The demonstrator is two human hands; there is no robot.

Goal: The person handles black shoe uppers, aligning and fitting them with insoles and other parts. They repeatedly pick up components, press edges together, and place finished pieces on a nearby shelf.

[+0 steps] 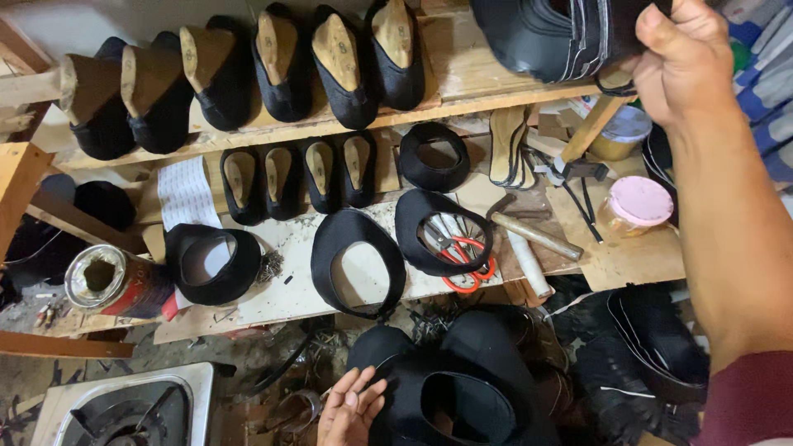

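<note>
Overhead, wooden shelf (462,83), cluttered workbench (273,306), shoe lasts (330,58)

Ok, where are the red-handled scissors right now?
In the head view, the red-handled scissors lie right of centre on the workbench, partly inside a black shoe upper, just left of the wooden-handled hammer.

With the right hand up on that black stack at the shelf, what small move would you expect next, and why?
Probably lifting the stack off the shelf: the right hand already grips its edge, while the left hand rests on a black upper below.
</note>
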